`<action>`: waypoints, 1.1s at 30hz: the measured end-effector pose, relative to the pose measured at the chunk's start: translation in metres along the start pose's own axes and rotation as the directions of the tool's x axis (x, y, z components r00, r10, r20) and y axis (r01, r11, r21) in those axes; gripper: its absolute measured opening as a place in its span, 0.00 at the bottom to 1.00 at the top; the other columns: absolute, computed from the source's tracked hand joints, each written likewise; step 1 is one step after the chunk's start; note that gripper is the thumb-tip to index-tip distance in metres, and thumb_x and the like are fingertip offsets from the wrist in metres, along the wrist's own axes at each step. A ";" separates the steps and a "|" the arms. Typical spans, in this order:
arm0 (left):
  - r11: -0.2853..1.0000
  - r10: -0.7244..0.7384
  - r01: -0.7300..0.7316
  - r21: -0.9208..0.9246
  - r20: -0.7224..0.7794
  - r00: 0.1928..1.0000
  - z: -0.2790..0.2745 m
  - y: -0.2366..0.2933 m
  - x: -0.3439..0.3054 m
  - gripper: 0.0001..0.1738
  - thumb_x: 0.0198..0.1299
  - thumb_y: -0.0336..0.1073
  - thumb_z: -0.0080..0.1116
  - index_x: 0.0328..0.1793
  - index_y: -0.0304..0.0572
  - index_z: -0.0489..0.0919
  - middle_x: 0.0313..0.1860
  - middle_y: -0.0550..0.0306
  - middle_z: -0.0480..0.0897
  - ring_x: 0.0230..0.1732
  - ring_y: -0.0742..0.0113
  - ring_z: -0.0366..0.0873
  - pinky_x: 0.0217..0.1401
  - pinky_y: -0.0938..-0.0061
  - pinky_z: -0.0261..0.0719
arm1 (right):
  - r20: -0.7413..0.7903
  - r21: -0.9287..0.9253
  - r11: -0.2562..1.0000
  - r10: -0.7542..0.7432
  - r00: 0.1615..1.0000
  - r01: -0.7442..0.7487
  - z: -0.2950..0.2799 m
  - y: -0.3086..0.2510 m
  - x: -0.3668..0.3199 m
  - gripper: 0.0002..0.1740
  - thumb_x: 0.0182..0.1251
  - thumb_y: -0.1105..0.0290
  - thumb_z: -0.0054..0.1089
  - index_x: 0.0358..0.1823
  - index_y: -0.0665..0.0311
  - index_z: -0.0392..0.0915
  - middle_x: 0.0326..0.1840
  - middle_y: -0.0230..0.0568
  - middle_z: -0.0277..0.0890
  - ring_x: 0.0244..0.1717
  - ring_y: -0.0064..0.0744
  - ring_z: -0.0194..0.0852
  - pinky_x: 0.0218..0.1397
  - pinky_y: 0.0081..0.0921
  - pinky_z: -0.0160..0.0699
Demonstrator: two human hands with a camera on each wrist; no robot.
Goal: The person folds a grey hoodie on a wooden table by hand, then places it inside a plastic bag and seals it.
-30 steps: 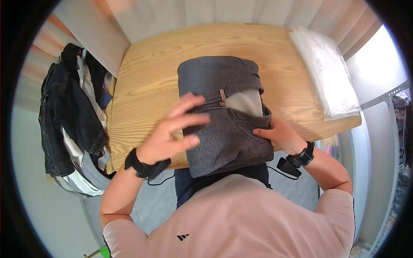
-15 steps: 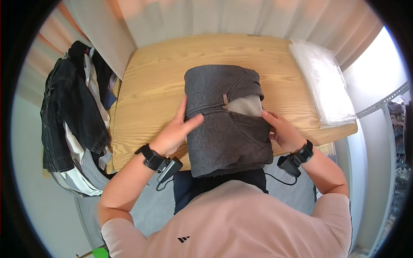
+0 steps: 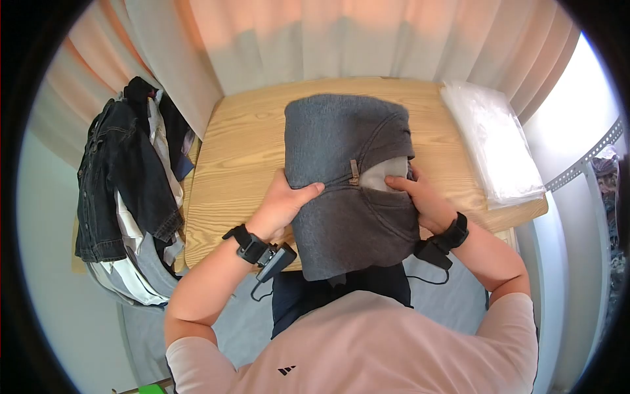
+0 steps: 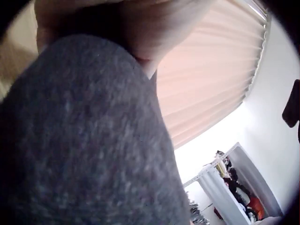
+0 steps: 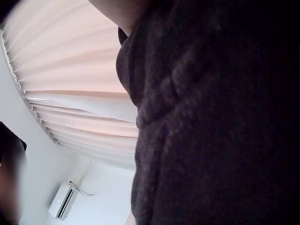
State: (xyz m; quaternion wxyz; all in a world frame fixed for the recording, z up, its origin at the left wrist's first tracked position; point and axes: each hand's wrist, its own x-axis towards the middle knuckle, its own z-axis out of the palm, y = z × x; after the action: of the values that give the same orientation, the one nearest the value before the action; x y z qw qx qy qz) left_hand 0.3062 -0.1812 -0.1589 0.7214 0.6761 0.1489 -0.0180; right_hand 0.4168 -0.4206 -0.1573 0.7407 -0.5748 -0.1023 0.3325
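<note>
A folded dark grey zip-up sweatshirt (image 3: 348,223) is held between both hands over the table's near edge, its zipper pull and pale lining facing up. My left hand (image 3: 282,200) grips its left side, thumb on top and fingers hidden underneath. On the opposite side my right hand (image 3: 426,200) holds it by the neck opening, the thumb laid over the pale lining. In the left wrist view the grey fabric (image 4: 93,136) fills much of the picture below the left hand (image 4: 154,28). Dark fabric (image 5: 215,122) covers most of the right wrist view.
Clear plastic bags (image 3: 495,144) lie stacked at the right of the wooden table (image 3: 243,144). A pile of clothes with a black denim jacket (image 3: 125,177) on top sits at the left. Curtains (image 3: 328,39) hang behind the table, and a metal shelf (image 3: 607,190) stands at far right.
The left hand has come down from above the sweatshirt and taken hold of its left side. The right thumb has moved onto the lining. The sweatshirt now appears lifted and shifted slightly right.
</note>
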 end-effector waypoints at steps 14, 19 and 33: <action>0.296 0.178 -0.658 0.692 0.637 0.750 0.004 0.016 0.030 0.51 0.41 0.57 0.69 0.71 0.48 0.61 0.74 0.42 0.51 0.76 0.42 0.32 0.72 0.44 0.43 | -0.005 -0.042 0.964 0.262 0.965 -0.262 -0.046 0.018 0.029 0.33 0.60 0.66 0.63 0.62 0.74 0.59 0.55 0.50 0.70 0.52 0.34 0.73 0.53 0.28 0.78; 0.150 0.144 -0.549 0.822 0.532 0.835 0.021 -0.001 0.018 0.51 0.36 0.61 0.71 0.70 0.63 0.64 0.76 0.45 0.42 0.74 0.32 0.23 0.66 0.30 0.40 | 0.012 0.024 0.958 0.286 0.958 -0.286 -0.046 0.012 0.022 0.34 0.60 0.65 0.63 0.63 0.73 0.58 0.57 0.48 0.68 0.55 0.34 0.71 0.58 0.28 0.74; 0.244 0.260 -0.361 0.900 0.297 0.919 0.075 -0.004 0.034 0.48 0.41 0.57 0.69 0.71 0.64 0.62 0.76 0.45 0.41 0.74 0.33 0.23 0.62 0.26 0.45 | -0.094 -0.128 0.977 0.160 0.983 -0.172 -0.099 0.019 -0.047 0.33 0.63 0.72 0.56 0.68 0.66 0.53 0.58 0.40 0.68 0.56 0.26 0.68 0.47 0.19 0.76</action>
State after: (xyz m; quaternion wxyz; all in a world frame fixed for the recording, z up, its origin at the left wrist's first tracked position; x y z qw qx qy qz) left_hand 0.3518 -0.2493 -0.1682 0.1845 0.9811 -0.0576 0.0122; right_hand 0.4270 -0.5249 -0.1956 0.6732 -0.6435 -0.0453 0.3614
